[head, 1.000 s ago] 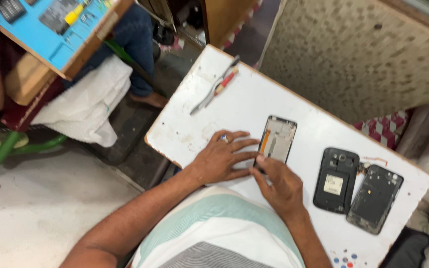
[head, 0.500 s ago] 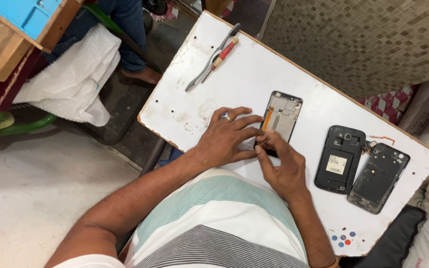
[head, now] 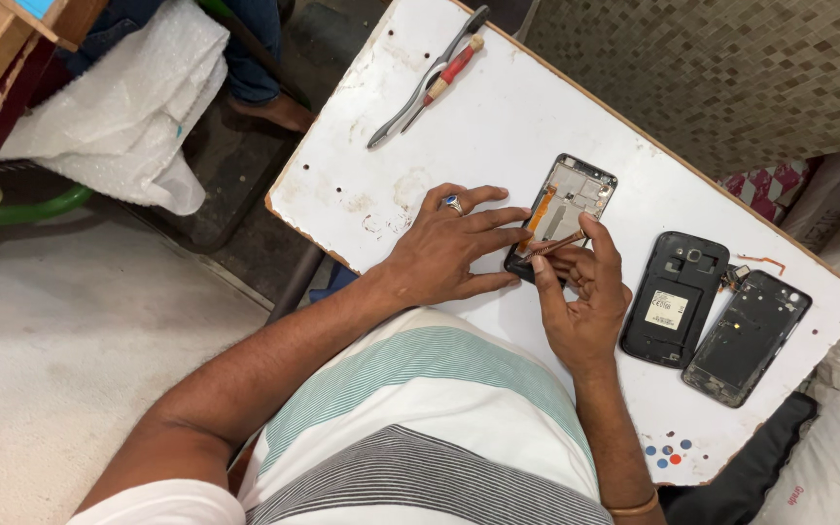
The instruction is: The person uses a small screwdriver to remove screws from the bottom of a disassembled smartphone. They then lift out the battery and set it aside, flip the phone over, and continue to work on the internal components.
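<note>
Since our view has slid along the white table (head: 498,117), we've still got the left hand (head: 444,248) pressing the phone frame (head: 566,209) flat while the right hand (head: 585,292) pinches its orange ribbon, so nothing's loose yet

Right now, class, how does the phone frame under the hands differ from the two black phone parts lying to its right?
The phone frame shows a pale inside with an orange ribbon strip; the two black phone parts are dark. The left hand and right hand touch the frame; the black parts lie untouched. All rest flat on the white table.
</note>
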